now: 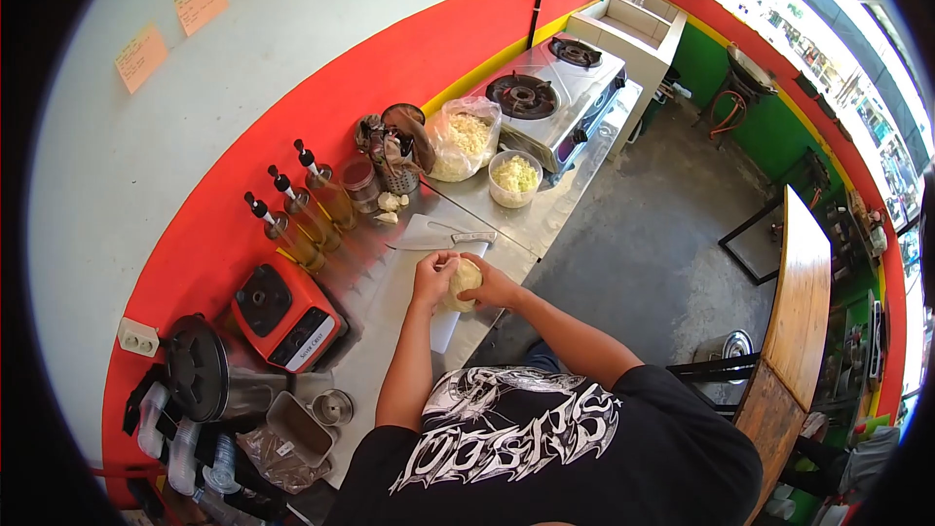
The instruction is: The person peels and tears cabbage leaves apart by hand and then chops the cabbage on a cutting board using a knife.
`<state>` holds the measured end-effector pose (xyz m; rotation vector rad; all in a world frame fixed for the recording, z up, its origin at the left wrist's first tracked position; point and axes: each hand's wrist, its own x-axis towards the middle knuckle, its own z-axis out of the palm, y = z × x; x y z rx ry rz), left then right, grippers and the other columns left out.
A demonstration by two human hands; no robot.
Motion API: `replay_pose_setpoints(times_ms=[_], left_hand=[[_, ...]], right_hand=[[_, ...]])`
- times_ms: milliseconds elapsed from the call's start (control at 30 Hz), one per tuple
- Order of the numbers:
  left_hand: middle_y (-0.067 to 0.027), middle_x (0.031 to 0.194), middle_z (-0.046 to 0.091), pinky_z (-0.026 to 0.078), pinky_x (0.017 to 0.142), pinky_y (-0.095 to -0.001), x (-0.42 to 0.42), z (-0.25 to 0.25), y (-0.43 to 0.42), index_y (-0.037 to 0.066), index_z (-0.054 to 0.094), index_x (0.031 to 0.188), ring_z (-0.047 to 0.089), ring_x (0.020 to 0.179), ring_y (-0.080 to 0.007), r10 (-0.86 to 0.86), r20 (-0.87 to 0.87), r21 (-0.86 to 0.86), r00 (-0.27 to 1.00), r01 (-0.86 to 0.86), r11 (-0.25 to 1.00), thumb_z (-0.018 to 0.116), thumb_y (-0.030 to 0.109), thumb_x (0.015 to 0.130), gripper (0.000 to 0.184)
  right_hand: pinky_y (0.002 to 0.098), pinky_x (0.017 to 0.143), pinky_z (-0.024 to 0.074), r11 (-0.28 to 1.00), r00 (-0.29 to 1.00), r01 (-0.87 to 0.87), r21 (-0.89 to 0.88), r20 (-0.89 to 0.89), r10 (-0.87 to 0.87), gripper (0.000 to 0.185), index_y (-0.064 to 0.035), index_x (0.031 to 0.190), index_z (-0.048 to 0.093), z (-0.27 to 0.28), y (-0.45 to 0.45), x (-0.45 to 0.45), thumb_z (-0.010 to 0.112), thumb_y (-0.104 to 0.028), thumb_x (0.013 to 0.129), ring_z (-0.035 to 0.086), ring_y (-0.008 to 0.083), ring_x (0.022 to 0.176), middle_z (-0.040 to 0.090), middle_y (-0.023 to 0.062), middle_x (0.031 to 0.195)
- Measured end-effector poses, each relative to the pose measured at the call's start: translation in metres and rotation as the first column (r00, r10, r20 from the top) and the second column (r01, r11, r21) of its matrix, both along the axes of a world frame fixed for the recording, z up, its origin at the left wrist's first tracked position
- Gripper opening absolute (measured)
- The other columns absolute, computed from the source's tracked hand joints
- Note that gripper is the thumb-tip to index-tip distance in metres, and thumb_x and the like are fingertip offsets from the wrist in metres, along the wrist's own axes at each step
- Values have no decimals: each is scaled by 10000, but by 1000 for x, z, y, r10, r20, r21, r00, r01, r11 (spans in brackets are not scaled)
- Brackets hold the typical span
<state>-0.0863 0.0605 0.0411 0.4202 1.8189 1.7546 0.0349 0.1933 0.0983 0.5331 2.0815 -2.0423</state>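
Bright daylight enters far right of the fingers (444, 260), bleaching the view outside (779, 15); the counter (516, 231) beside them glints; the wall (370, 78) beyond bends with distortion.

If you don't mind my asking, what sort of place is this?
Probably a small food stall or café kitchen: there are a two-burner stove, a red blender base and a kitchen knife.

The cutting board (445, 327) is white. Over it, the round vegetable (464, 278) is pale yellow. Left of the board, the blender base (283, 318) is red and black; the bottles (314, 222) are golden with black tops. Below the board, the shirt (623, 463) is black, patterned with white lettering.
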Motion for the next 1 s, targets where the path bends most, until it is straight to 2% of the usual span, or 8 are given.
replay_pose_setpoints(times_ms=[200, 400, 567, 600, 667, 800, 867, 1000], left_hand=[[-42, 1002, 703, 525, 804, -253, 4, 38, 2, 18, 656, 1243, 646, 862, -102, -198, -4, -8, 980, 198, 980, 720, 71, 903, 350], [-49, 998, 678, 526, 812, -273, 8, 64, -6, 30, 654, 1248, 641, 904, -121, -172, -83, 80, 982, 179, 981, 745, 79, 876, 386], [-91, 1131, 626, 508, 870, -317, 4, 56, -16, 7, 651, 1219, 627, 1016, -198, -128, -631, -235, 765, -31, 971, 778, 168, 858, 415], [-91, 1131, 626, 508, 870, -317, 6, 57, -16, 7, 651, 1219, 627, 1016, -198, -129, -630, -236, 765, -31, 971, 778, 168, 858, 415], [-107, 1108, 644, 498, 898, -310, 11, 58, -16, -4, 651, 1175, 636, 1001, -220, -38, -319, 7, 947, 43, 999, 746, 163, 888, 346], [-116, 1104, 658, 495, 911, -303, 21, 56, -9, -19, 649, 1127, 639, 1004, -214, 82, -383, 38, 920, -74, 997, 696, 107, 920, 246], [-116, 1070, 673, 495, 913, -312, 28, 66, -10, -36, 646, 1088, 643, 1005, -219, 136, -272, 227, 952, -74, 971, 663, 31, 920, 182], [-116, 1058, 681, 491, 917, -323, 26, 70, -21, -16, 655, 1081, 646, 1012, -232, 59, -380, 194, 923, 17, 981, 677, -10, 886, 197]], right_hand=[[310, 648, 597, 994, 996, -14, 113, 88, 4, 902, -147, 1534, 340, 4, 2, -2, 813, -133, 767, 674, 197, 885, 645, 113, 1140], [309, 545, 559, 982, 974, 185, -23, -127, -187, 740, -131, 1471, 409, 2, 3, -4, 749, -114, 815, 662, 173, 698, 674, 126, 1011], [284, 552, 548, 952, 945, 258, -163, -161, -284, 616, -111, 1435, 371, 21, 8, 2, 698, -119, 913, 644, 159, 688, 651, 113, 1024], [284, 552, 548, 952, 945, 259, -164, -160, -284, 616, -111, 1435, 371, 25, 9, 3, 698, -119, 913, 644, 159, 688, 651, 113, 1024], [286, 568, 560, 933, 949, 252, -255, -124, -291, 659, -115, 1458, 287, 32, 11, 4, 692, -142, 940, 660, 170, 727, 637, 129, 1081], [304, 662, 590, 931, 962, 220, -290, -93, -256, 594, -160, 1437, 252, 43, 6, 8, 645, -228, 997, 682, 201, 832, 611, 122, 1152], [360, 757, 603, 819, 970, 226, -527, 48, -236, 518, -173, 1398, 270, 51, 3, 11, 579, -367, 1031, 689, 235, 928, 598, 105, 1205], [413, 834, 594, 802, 963, 270, -533, 154, -221, 490, -175, 1386, 316, 48, 5, 7, 503, -473, 1045, 680, 242, 1016, 584, 82, 1262]])
